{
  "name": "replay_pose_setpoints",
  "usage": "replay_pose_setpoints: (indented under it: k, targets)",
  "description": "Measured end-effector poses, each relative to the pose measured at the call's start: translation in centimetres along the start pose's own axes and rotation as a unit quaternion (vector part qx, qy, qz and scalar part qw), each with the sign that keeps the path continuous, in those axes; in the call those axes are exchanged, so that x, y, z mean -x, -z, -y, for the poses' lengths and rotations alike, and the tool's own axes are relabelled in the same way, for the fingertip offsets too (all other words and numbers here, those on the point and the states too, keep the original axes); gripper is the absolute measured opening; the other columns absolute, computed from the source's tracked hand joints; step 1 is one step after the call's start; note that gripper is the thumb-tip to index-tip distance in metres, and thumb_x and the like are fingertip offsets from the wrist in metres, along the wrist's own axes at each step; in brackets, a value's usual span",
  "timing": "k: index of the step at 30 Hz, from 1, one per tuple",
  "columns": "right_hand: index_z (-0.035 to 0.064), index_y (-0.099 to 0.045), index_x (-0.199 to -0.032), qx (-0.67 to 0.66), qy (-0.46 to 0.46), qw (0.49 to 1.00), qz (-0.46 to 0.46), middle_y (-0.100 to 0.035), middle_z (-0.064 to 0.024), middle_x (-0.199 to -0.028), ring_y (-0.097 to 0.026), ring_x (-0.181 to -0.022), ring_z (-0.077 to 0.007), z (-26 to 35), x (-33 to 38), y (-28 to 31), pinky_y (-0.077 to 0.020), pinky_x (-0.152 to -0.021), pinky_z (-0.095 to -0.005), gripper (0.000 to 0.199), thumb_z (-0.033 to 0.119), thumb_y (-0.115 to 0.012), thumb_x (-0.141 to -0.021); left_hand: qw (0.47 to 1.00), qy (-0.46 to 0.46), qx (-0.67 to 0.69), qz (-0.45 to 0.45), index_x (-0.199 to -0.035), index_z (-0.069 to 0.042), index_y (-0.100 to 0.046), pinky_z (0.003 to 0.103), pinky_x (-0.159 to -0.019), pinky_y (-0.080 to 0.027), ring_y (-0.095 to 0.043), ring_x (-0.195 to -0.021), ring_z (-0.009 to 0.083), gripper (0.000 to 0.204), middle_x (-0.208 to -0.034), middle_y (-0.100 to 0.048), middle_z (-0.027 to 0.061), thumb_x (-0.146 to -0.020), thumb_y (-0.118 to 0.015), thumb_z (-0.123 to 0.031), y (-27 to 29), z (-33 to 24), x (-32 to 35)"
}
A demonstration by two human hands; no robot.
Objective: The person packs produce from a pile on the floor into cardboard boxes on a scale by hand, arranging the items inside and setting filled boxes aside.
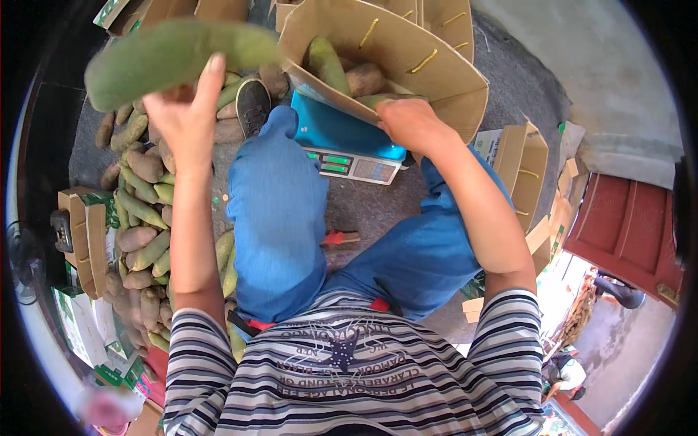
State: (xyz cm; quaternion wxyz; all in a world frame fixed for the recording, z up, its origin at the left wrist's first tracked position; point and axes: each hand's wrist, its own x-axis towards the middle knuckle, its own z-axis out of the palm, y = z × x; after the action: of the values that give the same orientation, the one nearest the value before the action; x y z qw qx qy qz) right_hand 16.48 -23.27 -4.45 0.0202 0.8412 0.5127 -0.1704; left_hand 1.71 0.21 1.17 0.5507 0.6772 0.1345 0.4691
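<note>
Raised at the upper left, my left hand point(182, 116) is closed round a long green vegetable point(182, 54), thick like a large cucumber or gourd and slightly blurred. My right hand point(414, 125) grips the near edge of an open cardboard box point(454, 87) with yellow cord handles; some of its fingers are hidden. Inside the box lie another green vegetable point(326, 65) and brown tubers point(366, 78). The box tilts toward me over a digital scale point(356, 166) with a blue top and lit green displays, which stands between my knees.
A heap of brown tubers point(145, 166) and green vegetables covers the floor at my left. Other cardboard boxes point(91, 240) stand at the left and a box point(527, 171) at the right. A red-handled tool point(340, 237) lies between my legs. Another person point(566, 374) is at the lower right.
</note>
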Motion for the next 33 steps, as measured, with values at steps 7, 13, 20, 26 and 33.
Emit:
replay_pose_setpoints:
  k: [7, 13, 20, 26, 33]
  targets:
    - [0.002, -0.056, -0.081, 0.015, 0.008, 1.0, 0.018, -0.06, -0.0171, -0.075, -0.059, -0.076, -0.0347, 0.6, -0.6, 0.0, -0.0459, -0.063, -0.0444, 0.017, 0.018, -0.057, -0.078, 0.956, 0.115, -0.079, 0.259, -0.099, 0.002, -0.056, 0.028, -0.082, -0.042, -0.052, -0.092, 0.0118, 0.035, -0.095, -0.059, 0.0065, -0.078, -0.067, -0.025, -4.1, 1.0, 0.4]
    - [0.0052, -0.061, -0.079, 0.006, 0.03, 0.999, -0.027, -0.062, -0.0141, -0.078, -0.06, -0.077, -0.0325, -0.7, -0.4, -0.5, -0.0466, -0.063, -0.0429, 0.014, 0.019, -0.056, -0.076, 0.912, 0.291, -0.092, 0.273, -0.099, 0.0, -0.056, 0.023, -0.075, -0.041, -0.051, -0.083, 0.0092, 0.028, -0.09, -0.057, 0.0035, -0.086, -0.057, -0.024, 3.4, 5.3, 4.5]
    - [0.0045, -0.059, -0.079, 0.004, 0.103, 0.994, -0.017, -0.059, -0.0146, -0.07, -0.058, -0.071, -0.0334, -0.9, 0.5, 0.2, -0.045, -0.062, -0.0431, 0.019, 0.023, -0.058, -0.078, 0.893, 0.333, -0.101, 0.285, -0.092, -0.003, -0.054, 0.026, -0.068, -0.045, -0.054, -0.075, 0.0139, 0.021, -0.087, -0.057, 0.0062, -0.085, -0.051, -0.023, 15.9, 15.2, 12.6]
    - [0.0039, -0.057, -0.076, 0.02, 0.095, 0.995, 0.001, -0.059, -0.0134, -0.07, -0.058, -0.071, -0.0327, -1.1, 1.9, 0.2, -0.045, -0.061, -0.0421, 0.018, 0.022, -0.059, -0.077, 0.838, 0.301, -0.288, 0.353, -0.091, -0.004, -0.054, 0.028, -0.068, -0.046, -0.055, -0.078, 0.0167, 0.02, -0.088, -0.056, 0.0076, -0.085, -0.049, -0.023, 18.4, 16.5, 23.1]
    - [0.0045, -0.056, -0.083, 0.002, 0.068, 0.997, -0.019, -0.06, -0.0141, -0.081, -0.057, -0.081, -0.0335, -1.6, 1.1, -0.2, -0.045, -0.068, -0.0434, 0.018, 0.022, -0.056, -0.079, 0.719, 0.265, -0.51, 0.391, -0.091, -0.005, -0.053, 0.031, -0.069, -0.047, -0.057, -0.08, 0.02, 0.02, -0.09, -0.056, 0.0092, -0.085, -0.047, -0.023, 24.0, 15.6, 35.2]
